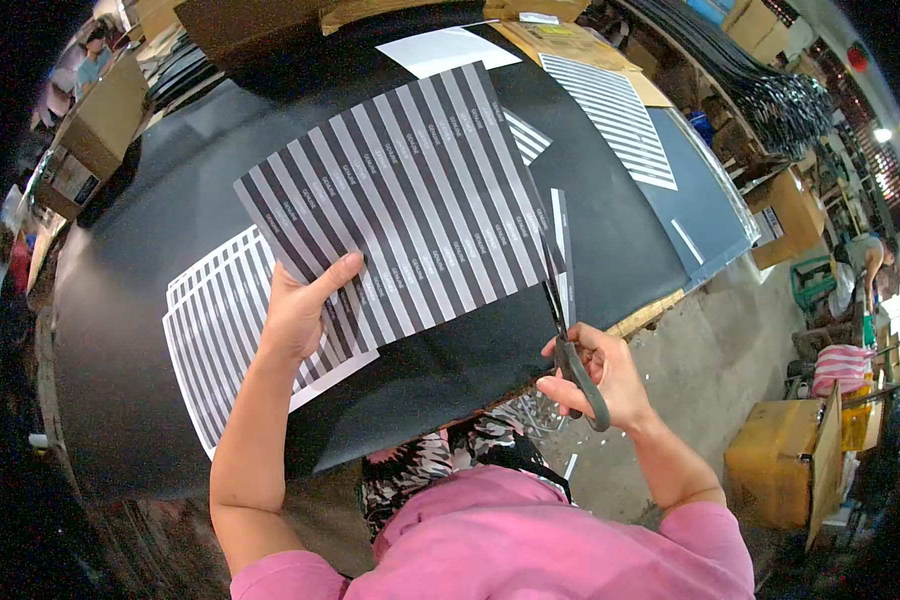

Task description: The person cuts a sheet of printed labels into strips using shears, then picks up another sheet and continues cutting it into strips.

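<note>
My left hand [310, 300] grips a printed sheet [390, 200] by its lower left edge, thumb on top. Dark and pale stripes with small lettering run across the sheet, which is held up above the black table. In my right hand [605, 375] is a pair of black-handled scissors [575, 375]. Their blades meet the sheet's lower right edge, where a narrow strip [562, 240] hangs beside the sheet. Under my left forearm lies a stack of striped sheets [215, 330], partly hidden by the arm and the held sheet.
The black tabletop [450, 385] ends at a wooden edge near my body. Farther back lie a striped sheet [615, 120], a white sheet [445, 50] and brown paper [570, 45]. A cardboard box [775, 460] stands on the floor at right. Scraps litter the floor. Other people are in the background.
</note>
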